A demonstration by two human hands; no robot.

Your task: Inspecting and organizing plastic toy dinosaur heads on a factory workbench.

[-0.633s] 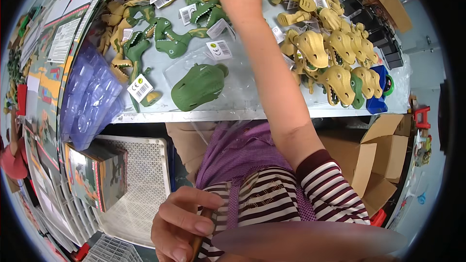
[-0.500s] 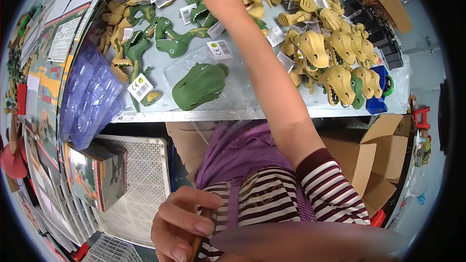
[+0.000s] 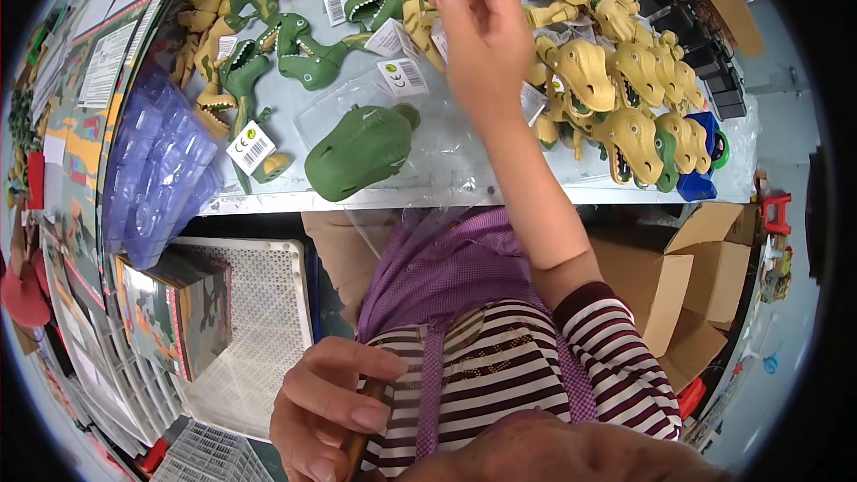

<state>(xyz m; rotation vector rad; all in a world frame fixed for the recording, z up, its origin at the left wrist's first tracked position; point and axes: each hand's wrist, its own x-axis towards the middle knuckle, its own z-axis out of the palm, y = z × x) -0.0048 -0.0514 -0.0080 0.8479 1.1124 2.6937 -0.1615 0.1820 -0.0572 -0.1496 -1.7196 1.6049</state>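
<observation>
Right hand (image 3: 486, 40) stretches out over the bench (image 3: 464, 170), arm extended, fingers loosely curled and empty; the green dinosaur-head toy (image 3: 357, 152) lies just below-left. Left hand (image 3: 326, 411) stays low, pinching a brown stick (image 3: 361, 433).

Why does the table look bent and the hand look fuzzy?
In the head view, the fisheye lens curves the table edge and leaves a dark ring around the round picture; the right hand is a little blurred, while the big green dinosaur head looks sharp; the clear plastic wrap beside it shows soft glare; the left hand sits close and large at the bottom.
</observation>
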